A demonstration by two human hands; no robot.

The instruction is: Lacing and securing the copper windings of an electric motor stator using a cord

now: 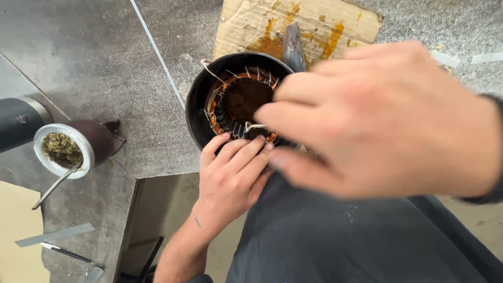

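A black round motor stator [200, 99] with copper windings and white tie strings rests at the edge of a grey bench, against my lap. My left hand [229, 175] presses its fingers on the stator's near rim, holding it steady. Close to the camera and blurred, my right hand [385, 118] has its fingers pinched together over the right side of the windings, at a white string [255, 126]. Whether the string is between those fingertips I cannot tell. A dark metal tool [293, 46] sticks up behind the stator.
A stained cardboard sheet [314, 23] lies behind the stator. At the left stand a cup of green herb with a metal straw [65, 149] and a black flask [18, 123]. A metal ruler [55, 235] lies at lower left.
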